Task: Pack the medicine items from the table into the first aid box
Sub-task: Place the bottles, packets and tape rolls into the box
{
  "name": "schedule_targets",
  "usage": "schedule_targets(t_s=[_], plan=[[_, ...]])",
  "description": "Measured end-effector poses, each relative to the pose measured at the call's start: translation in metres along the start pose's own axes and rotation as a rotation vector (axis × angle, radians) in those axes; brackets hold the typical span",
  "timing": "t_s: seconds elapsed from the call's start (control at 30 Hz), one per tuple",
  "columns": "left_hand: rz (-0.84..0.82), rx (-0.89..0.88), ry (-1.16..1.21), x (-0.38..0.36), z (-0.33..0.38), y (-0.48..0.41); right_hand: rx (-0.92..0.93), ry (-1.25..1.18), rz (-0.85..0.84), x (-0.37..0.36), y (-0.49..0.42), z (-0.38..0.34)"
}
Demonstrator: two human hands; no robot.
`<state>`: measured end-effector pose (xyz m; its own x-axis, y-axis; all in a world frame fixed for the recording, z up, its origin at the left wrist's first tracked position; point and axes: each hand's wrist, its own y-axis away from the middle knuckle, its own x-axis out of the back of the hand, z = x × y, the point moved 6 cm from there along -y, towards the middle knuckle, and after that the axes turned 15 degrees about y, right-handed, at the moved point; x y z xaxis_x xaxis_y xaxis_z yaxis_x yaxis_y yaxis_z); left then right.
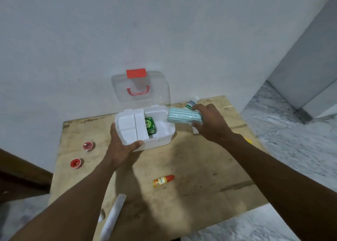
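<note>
The white first aid box [164, 138] stands open on the wooden table, its clear lid [141, 89] with a red handle upright against the wall. A white inner tray [131, 126] fills its left half; a green packet [150, 125] lies beside it inside. My left hand [121, 146] grips the box's front left corner. My right hand [209, 122] holds a teal-striped wrapped pack [184, 115] over the box's right rim. A small orange bottle with a red cap [162, 181] lies on the table in front.
Two red tape rolls [88, 146] [75, 163] sit at the table's left. A white wrapped roll [114, 217] lies at the front edge. A green-and-white tube [190, 104] and a white item lie behind my right hand. A yellow thing [248, 140] peeks out at the right edge.
</note>
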<state>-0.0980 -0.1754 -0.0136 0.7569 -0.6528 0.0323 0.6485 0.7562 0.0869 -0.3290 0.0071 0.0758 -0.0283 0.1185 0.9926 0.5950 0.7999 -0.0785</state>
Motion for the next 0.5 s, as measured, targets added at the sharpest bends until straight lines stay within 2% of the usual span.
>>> schedule_targets(t_s=[0.23,0.37,0.5], plan=[[0.008,0.032,-0.006,0.000,-0.002,-0.003,0.229,0.134,-0.140,-0.002,-0.044,-0.056],[0.012,0.043,0.002,0.000,-0.003,-0.005,0.274,0.194,-0.258,-0.020,-0.055,-0.075],[0.018,0.032,-0.007,0.001,-0.005,-0.006,0.276,0.200,-0.288,-0.035,-0.058,-0.087]])
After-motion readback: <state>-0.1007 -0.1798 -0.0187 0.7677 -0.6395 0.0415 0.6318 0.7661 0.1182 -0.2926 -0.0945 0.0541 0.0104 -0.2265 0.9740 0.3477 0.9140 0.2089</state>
